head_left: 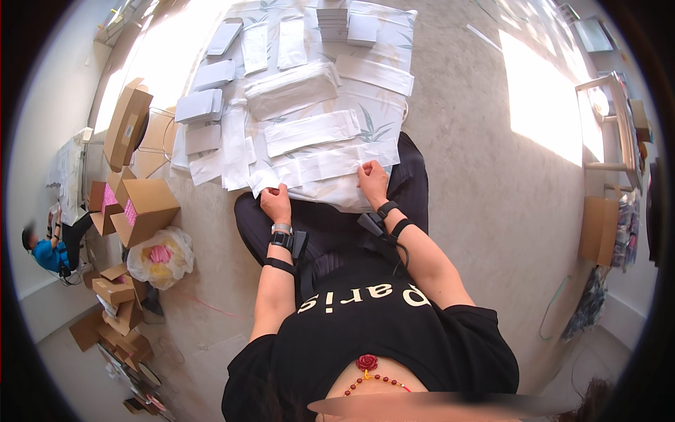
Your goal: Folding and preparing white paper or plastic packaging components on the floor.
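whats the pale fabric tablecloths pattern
Pale tablecloth: green and beige leaf print, best in the head view.

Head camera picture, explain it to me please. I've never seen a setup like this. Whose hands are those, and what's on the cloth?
There's no robot here: these are a person's own bare hands. A wide fisheye camera worn on their head looks down, so straight edges bend. Black straps circle both wrists. On the leaf-print cloth lie flat white strips and stacks of flat white pieces, perhaps boxes. The left hand is by the left end of the nearest strip; the right hand is at it, further right. Both have curled fingers, but whether they pinch anything is too small to tell.
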`<state>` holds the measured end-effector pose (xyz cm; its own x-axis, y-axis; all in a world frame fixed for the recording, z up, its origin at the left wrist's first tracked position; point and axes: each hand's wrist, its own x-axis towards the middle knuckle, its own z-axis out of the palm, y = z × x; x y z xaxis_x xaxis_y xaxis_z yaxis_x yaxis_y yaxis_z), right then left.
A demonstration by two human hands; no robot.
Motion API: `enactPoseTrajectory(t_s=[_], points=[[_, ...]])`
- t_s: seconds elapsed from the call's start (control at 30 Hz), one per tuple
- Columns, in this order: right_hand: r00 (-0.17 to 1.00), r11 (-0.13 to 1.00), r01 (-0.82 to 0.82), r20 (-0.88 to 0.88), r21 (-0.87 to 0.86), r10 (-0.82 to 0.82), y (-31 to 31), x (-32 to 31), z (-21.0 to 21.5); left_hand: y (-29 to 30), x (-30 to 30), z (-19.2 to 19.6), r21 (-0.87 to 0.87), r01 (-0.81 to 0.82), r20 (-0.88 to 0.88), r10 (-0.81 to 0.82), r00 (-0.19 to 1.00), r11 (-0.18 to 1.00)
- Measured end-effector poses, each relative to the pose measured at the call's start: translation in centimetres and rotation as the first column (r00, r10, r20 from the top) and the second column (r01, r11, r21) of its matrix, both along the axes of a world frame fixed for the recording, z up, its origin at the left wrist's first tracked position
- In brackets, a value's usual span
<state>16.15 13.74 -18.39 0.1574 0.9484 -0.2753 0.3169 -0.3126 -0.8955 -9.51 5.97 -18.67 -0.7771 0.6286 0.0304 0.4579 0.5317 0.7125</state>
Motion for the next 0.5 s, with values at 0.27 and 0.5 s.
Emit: enactPoseTrajectory(t_s=[0.27, 0.5], points=[[0.975, 0.987, -0.058, 0.222, 0.149, 0.024, 0.5, 1.3, 1.2, 0.5, 6.1, 3.3, 0.197, 0.055, 0.064, -0.068, 0.996, 0.979], [0.763, 0.909, -0.229, 0.644, 0.349, -0.056, 4.8, 6.0, 3.0, 6.2, 12.8, 4.5, 0.257, 0.697, -0.16, -0.681, 0.714, 0.67]])
